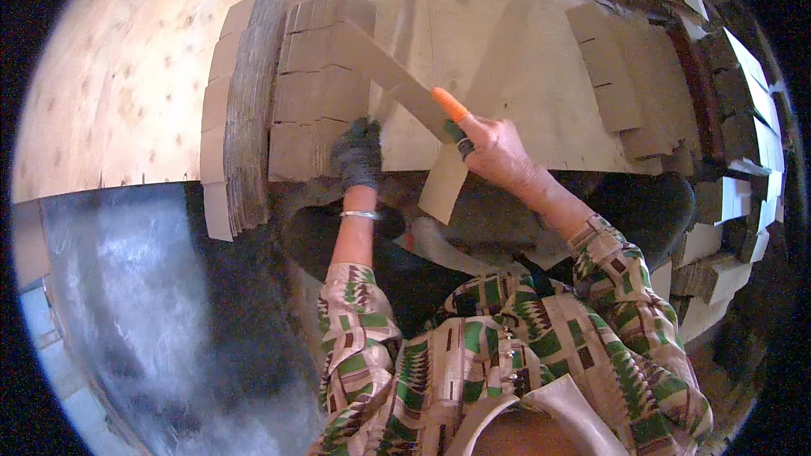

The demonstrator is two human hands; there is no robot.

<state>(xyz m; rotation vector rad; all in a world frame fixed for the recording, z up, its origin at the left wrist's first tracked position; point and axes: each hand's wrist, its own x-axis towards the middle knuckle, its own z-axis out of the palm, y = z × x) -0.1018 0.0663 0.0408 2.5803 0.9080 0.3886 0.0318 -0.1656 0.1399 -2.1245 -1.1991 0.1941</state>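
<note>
My right hand point(498, 150), with an orange finger cover point(449, 105) on one finger and a dark wrap on another, is closed on the near end of a long brown cardboard strip point(401, 80). That strip slants away to the left, its far end over a stack of slotted cardboard pieces point(317, 93). Below the right hand another cardboard length point(443, 184) sticks out past the board's near edge; whether it belongs to the held strip cannot be told. My left hand point(359, 154), in a dark glove, is curled at the stack's near right corner, its fingertips partly hidden.
A wooden board point(422, 0) carries the stacks. Left of the main stack stands another cardboard row point(241, 118), beside a second plywood sheet point(127, 76). More cardboard pieces point(625, 76) lie at the right, with further piles point(714, 274) near my right elbow. Dark floor point(152, 304) shows at lower left.
</note>
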